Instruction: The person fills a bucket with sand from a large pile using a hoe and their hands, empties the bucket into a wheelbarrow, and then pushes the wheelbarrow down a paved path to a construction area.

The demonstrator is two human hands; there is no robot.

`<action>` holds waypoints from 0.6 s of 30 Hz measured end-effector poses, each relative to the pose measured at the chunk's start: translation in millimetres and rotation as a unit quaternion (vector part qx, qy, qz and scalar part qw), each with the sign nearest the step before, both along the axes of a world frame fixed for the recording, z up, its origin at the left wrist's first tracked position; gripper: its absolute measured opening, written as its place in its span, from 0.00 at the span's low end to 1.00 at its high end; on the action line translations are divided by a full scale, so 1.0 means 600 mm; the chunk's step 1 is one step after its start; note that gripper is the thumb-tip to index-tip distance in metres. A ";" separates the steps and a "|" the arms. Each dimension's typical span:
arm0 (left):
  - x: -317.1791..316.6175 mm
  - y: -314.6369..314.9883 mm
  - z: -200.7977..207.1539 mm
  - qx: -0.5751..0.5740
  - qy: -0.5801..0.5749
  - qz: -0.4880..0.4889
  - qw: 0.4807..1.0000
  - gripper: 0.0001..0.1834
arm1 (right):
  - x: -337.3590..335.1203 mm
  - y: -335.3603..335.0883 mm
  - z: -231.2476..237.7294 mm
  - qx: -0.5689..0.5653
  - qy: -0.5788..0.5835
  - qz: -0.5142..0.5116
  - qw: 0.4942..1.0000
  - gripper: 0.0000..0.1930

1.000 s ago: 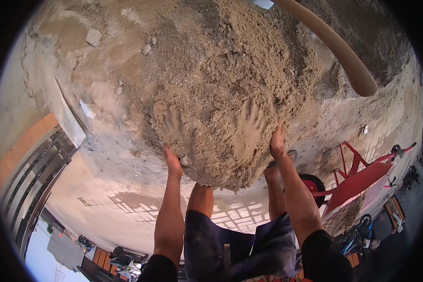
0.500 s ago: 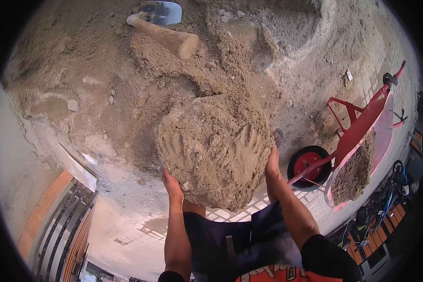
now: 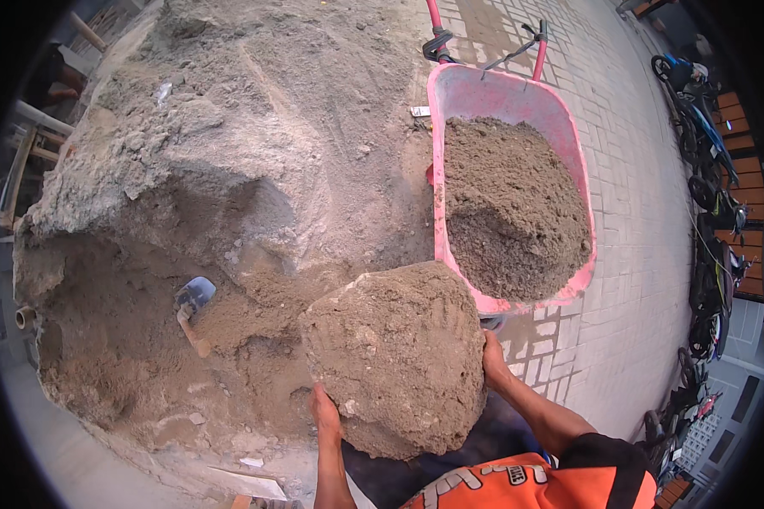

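A wide, rounded load of damp sand (image 3: 399,356) is held up in front of my body. It seems to sit in a shallow basin, whose sides and bottom the sand hides. My left hand (image 3: 324,411) grips its lower left edge, and my right hand (image 3: 494,360) has hold of the right edge, fingers partly hidden. Just beyond the load stands a pink wheelbarrow (image 3: 587,254), with a mound of sand (image 3: 518,204) in its tray. The load's far right edge overlaps the near corner of the tray in view.
A large sand pile (image 3: 229,110) rises on the left, hollowed at its near side. A hoe (image 3: 195,297) with a wooden handle leans in that hollow. Paving (image 3: 628,254) runs along the right, with parked bikes (image 3: 709,263) at the far side. A pipe end (image 3: 25,319) shows far left.
My view has turned right, so the wheelbarrow now stands ahead and the hoe lies farther left. Both hands still hold the load, which is now close to the wheelbarrow.
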State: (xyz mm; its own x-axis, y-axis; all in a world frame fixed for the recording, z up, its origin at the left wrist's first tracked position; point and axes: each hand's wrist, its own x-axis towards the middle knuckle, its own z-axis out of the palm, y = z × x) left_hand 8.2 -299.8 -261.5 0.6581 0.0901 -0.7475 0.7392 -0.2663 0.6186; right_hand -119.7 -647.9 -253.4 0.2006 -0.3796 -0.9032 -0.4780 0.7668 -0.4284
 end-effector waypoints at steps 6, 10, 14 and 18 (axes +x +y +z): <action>0.191 -0.313 0.208 -0.225 0.101 -0.093 0.964 0.34 | -0.028 -0.204 0.190 0.040 -0.139 -0.099 0.984 0.26; 0.309 -0.561 0.253 -0.340 0.209 -0.151 0.904 0.28 | 0.007 -0.387 0.270 -0.051 -0.169 -0.137 0.975 0.24; 0.366 -0.725 0.115 -0.425 0.212 -0.103 0.874 0.24 | -0.025 -0.537 0.122 -0.163 -0.157 -0.151 0.962 0.22; 0.344 -0.748 -0.032 -0.340 0.236 -0.130 0.901 0.18 | -0.066 -0.610 -0.012 -0.274 -0.154 -0.174 0.933 0.18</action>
